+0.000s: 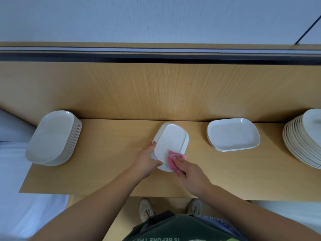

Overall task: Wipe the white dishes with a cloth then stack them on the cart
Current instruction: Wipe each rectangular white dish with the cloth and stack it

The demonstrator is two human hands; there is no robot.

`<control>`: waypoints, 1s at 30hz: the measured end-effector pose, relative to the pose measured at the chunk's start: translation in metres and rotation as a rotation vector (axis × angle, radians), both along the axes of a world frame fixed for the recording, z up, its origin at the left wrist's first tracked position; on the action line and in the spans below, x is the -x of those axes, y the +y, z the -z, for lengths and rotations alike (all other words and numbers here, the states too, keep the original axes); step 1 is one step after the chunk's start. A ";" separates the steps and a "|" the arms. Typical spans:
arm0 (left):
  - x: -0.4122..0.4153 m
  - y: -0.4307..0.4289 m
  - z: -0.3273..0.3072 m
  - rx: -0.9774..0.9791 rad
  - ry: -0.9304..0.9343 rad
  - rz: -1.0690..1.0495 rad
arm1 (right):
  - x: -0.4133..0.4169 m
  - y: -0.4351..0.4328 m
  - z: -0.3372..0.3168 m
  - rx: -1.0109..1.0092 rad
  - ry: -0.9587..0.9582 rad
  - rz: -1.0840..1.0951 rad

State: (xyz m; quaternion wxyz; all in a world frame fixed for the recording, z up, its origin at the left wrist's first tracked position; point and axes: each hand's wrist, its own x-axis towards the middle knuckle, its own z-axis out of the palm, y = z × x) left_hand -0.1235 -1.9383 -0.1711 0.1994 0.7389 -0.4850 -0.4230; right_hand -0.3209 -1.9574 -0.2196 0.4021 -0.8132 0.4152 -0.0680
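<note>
A white rectangular dish point(171, 140) is held underside up over the middle of the wooden shelf point(107, 171). My left hand point(147, 160) grips its near left edge. My right hand point(188, 169) presses a pink cloth point(172, 160) against the dish's near right corner. A tall stack of white dishes point(53, 136) stands at the shelf's left end. A low stack of white dishes point(232, 134) lies to the right of the held dish.
Another large stack of white dishes point(302, 140) sits at the right edge, partly cut off. A wooden back panel point(156, 91) rises behind the shelf. My shoes point(147, 208) show on the floor below the shelf's front edge.
</note>
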 end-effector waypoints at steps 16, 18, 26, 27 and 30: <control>-0.001 -0.003 0.005 -0.073 0.053 0.041 | 0.011 -0.076 0.016 0.325 0.307 -0.294; -0.001 -0.003 0.006 -0.073 0.046 0.045 | 0.007 -0.088 0.010 0.314 0.317 -0.255; -0.002 -0.004 0.007 -0.058 -0.001 0.062 | -0.010 -0.093 0.006 0.465 0.249 -0.222; -0.003 -0.005 0.007 -0.057 -0.001 0.064 | -0.010 -0.086 0.005 0.552 0.259 -0.287; -0.003 -0.006 0.009 -0.066 -0.010 0.068 | -0.011 -0.064 0.022 0.622 0.368 -0.489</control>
